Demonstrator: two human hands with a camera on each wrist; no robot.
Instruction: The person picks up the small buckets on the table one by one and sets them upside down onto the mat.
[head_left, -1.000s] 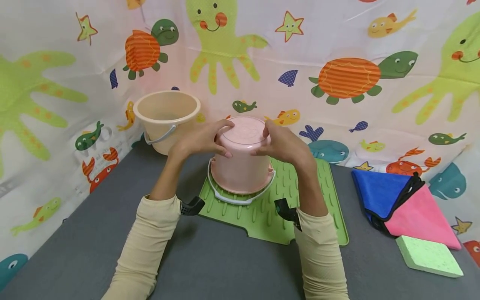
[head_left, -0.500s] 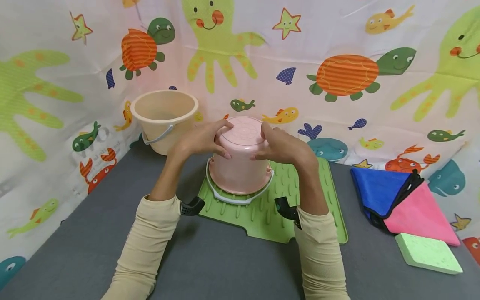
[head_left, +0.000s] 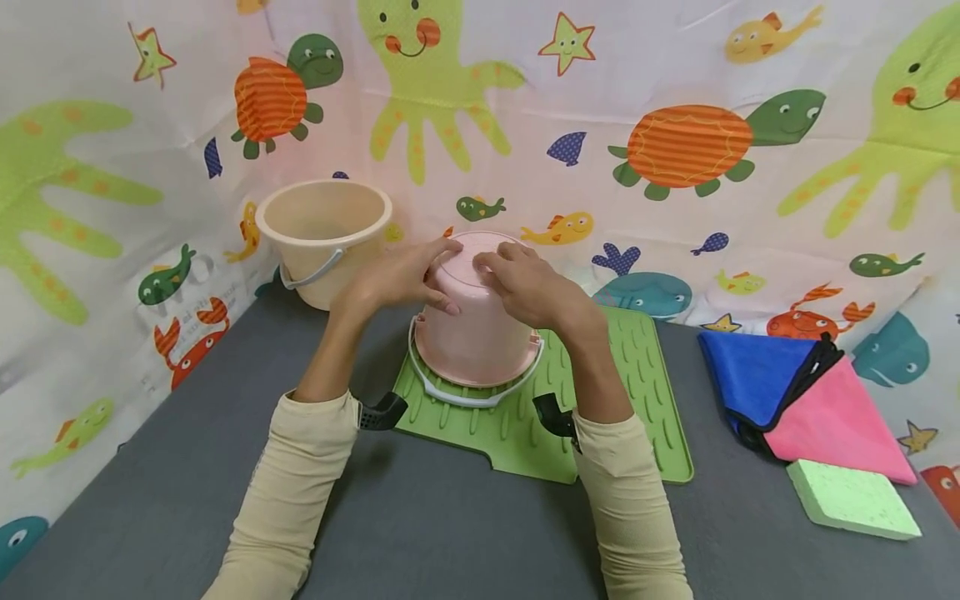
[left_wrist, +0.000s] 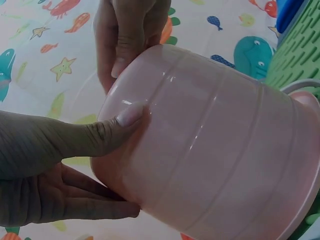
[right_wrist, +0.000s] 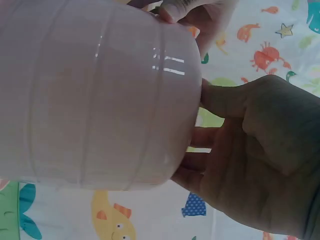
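An upside-down pink bucket (head_left: 476,342) stands on a green ridged mat (head_left: 622,392), with its white handle (head_left: 461,400) lying around the front of its rim. My left hand (head_left: 393,275) holds the bucket near its raised base. In the left wrist view the thumb presses the bucket's side, while the other fingers lie along the far edge. My right hand (head_left: 532,287) has its fingertips on the upturned base. From the right wrist view, that thumb and the fingers touch the base edge without wrapping the bucket's side.
Behind my left hand stands an upright cream bucket (head_left: 318,275). To the right lie a blue cloth (head_left: 753,375), a pink cloth (head_left: 836,417) and a pale green sponge (head_left: 855,500). A printed sea-animal curtain (head_left: 525,92) hangs behind the dark grey tabletop (head_left: 450,533).
My right hand has slid left from the bucket's right side onto its base. My left hand keeps its hold, and the bucket stays in place on the mat.
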